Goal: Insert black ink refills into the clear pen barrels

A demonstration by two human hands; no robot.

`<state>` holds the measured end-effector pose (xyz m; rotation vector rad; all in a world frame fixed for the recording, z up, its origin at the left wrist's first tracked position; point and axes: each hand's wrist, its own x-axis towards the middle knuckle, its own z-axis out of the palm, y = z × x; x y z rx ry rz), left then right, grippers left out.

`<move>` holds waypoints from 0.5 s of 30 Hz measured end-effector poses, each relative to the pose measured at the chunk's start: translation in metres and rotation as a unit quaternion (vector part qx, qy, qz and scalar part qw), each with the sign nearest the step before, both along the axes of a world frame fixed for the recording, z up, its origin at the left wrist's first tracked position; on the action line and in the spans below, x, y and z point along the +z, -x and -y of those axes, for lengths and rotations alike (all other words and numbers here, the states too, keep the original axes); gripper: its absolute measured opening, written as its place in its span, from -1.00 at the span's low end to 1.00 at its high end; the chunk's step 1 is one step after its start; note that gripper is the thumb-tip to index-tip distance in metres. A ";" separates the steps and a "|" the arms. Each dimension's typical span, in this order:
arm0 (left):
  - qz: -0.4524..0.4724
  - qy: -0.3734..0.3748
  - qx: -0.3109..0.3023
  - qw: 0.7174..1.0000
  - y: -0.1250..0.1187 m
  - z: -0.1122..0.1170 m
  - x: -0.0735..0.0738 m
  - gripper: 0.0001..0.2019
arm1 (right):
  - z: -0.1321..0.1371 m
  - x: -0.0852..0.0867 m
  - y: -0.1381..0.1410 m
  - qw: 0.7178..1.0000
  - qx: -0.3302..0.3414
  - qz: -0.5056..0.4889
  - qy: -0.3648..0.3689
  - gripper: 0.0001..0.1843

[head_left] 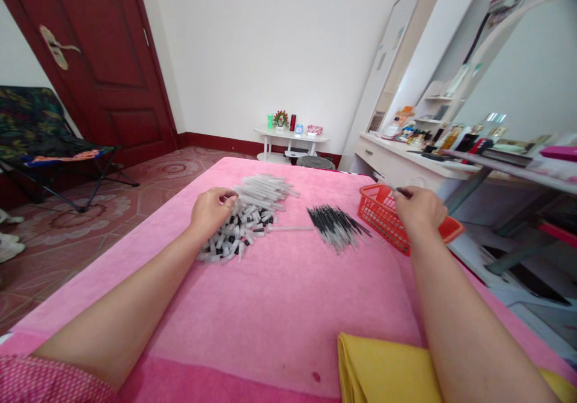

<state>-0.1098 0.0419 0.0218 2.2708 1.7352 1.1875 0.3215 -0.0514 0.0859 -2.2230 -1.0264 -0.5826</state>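
My left hand [213, 212] is at the left edge of a heap of short whitish and black caps [237, 235]. Its fingers are curled together in a pinch, and what they hold, if anything, is hidden. Just behind the caps lies a stack of pale, slim tubes [265, 190]. My right hand [420, 209] is closed above an orange-red plastic basket [383, 220], with a thin pale stick with a dark part [388, 182] poking out from the fingertips. Between the hands is a pile of thin black-and-clear sticks [336, 226]. A single pale tube [292, 229] lies between the two piles.
A pink cloth [270, 307] covers the table. Folded yellow fabric [383, 367] lies at the near edge, under my right forearm. A dressing table [406, 157] with bottles stands to the right, a folding chair [49, 145] to the left, and a small white stand [293, 137] by the far wall.
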 end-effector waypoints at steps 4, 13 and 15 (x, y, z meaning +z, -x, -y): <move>0.003 0.012 0.002 1.000 -0.003 0.002 0.000 -0.69 | -0.002 0.004 0.007 0.999 0.009 -0.001 -0.037 -0.65; 0.004 0.011 -0.004 1.000 -0.005 0.003 0.000 -0.69 | -0.004 0.004 0.005 0.980 0.069 -0.073 -0.172 -0.69; 0.003 0.014 -0.007 1.000 -0.006 0.003 -0.001 -0.69 | -0.006 0.001 0.000 0.978 0.062 -0.072 -0.185 -0.64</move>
